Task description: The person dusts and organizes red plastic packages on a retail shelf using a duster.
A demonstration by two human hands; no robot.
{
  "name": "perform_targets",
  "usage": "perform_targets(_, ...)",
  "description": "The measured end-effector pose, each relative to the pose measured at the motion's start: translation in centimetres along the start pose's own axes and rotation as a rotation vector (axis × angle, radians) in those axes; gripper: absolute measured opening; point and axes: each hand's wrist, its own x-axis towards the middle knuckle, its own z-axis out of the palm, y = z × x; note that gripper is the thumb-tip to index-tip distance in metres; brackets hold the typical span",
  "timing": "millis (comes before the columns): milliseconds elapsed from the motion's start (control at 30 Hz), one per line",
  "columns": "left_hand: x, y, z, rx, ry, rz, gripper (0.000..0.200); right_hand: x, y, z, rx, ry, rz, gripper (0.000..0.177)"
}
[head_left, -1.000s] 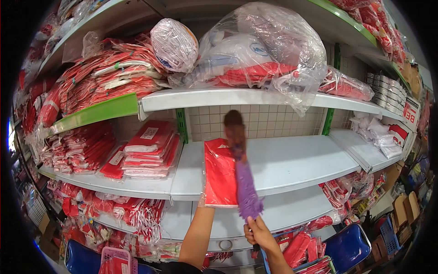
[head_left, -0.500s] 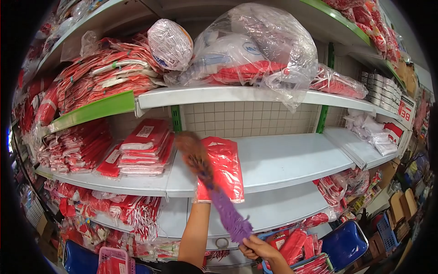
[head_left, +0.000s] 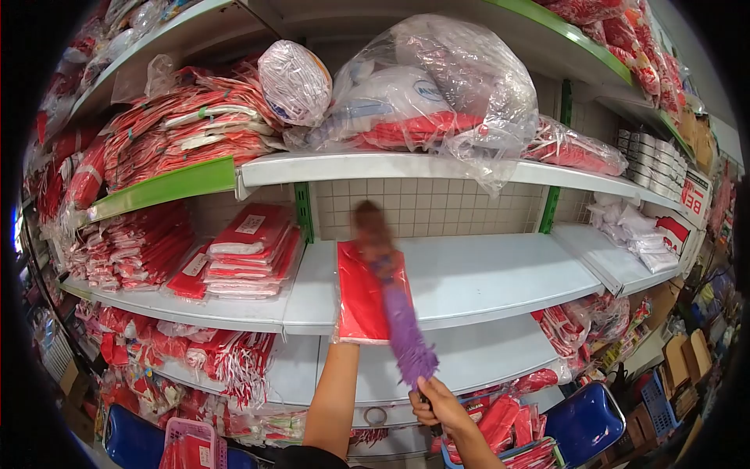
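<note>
A feather duster [head_left: 408,332], purple near the grip and brown toward its blurred tip, is in my right hand [head_left: 441,410]. My fingers are closed round its handle, just below the purple feathers. The duster's brown end lies across a flat red packet [head_left: 361,301] in clear plastic. My left forearm [head_left: 334,395] reaches up to the packet's lower edge. The packet covers my left hand and rests on it, tilted up in front of the middle shelf [head_left: 492,273].
Stacked red packets [head_left: 248,254] lie on the shelf's left part. Above, a large clear plastic bag [head_left: 445,86] overhangs the upper shelf edge. White plastic packets [head_left: 637,234] sit at right. Blue stools [head_left: 586,422] and a pink basket [head_left: 187,445] stand below.
The duster has swung right across the packet, its brown tip moving from the packet's left side to its upper middle. The packet has shifted slightly left and changed its tilt.
</note>
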Motion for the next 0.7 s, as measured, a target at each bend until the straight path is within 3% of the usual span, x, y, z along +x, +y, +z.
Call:
perform_targets(67,0.1,-0.1,0.2,0.007,-0.002,0.002,0.071,0.2,-0.1,1.0,0.072,0.101,-0.07,0.018)
perform_targets(200,0.2,0.0,0.2,0.01,-0.001,0.008,0.072,-0.6,1.5,-0.1,-0.078,-0.189,0.097,0.018)
perform_targets(300,-0.1,0.1,-0.1,0.008,0.005,0.008,0.072,0.0,1.0,-1.5,0.019,-0.091,0.049,0.02)
perform_targets(333,-0.1,0.0,-0.2,0.009,0.008,0.008,0.072,0.3,0.5,-0.6,0.028,0.039,-0.037,0.022)
perform_targets(433,-0.3,0.0,-0.3,0.007,0.01,0.004,0.073,1.2,-0.1,0.7,-0.117,0.151,-0.14,0.023)
perform_targets(567,-0.6,0.5,-0.5,0.014,0.01,0.001,0.073,0.8,-2.5,0.0,-0.431,-0.164,0.032,0.017)
perform_targets(600,-0.6,0.5,-0.4,0.015,0.01,0.003,0.073,1.0,-2.9,-0.3,-0.552,-0.069,-0.033,0.03)
perform_targets(700,-0.5,0.6,0.0,0.019,0.003,-0.004,0.073,1.6,-4.6,-0.8,-0.707,0.169,-0.338,0.042)
